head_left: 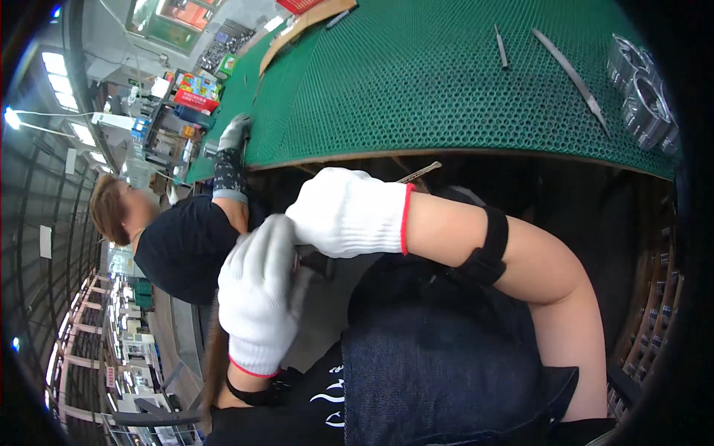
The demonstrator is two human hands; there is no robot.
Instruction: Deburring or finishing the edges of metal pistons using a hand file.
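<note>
Both my hands wear white knit gloves with red cuff edges and meet in front of my lap, below the table edge. My left hand (260, 286) has its fingers bent together, their tips against the right glove. Closed like a fist, my right hand (346, 212) reaches across from the right. A small dark bit shows between the gloves, but what they hold, if anything, is hidden. Behind my right wrist a thin tan-coloured strip (422, 172) sticks out; I cannot tell what it is.
The table has a green honeycomb mat (416, 89). On it lie a long curved file-like tool (571, 78), a short slim tool (501, 48) and shiny machined metal parts (645, 100). At left a co-worker (190, 241) rests a gloved hand (235, 132) at the table edge.
</note>
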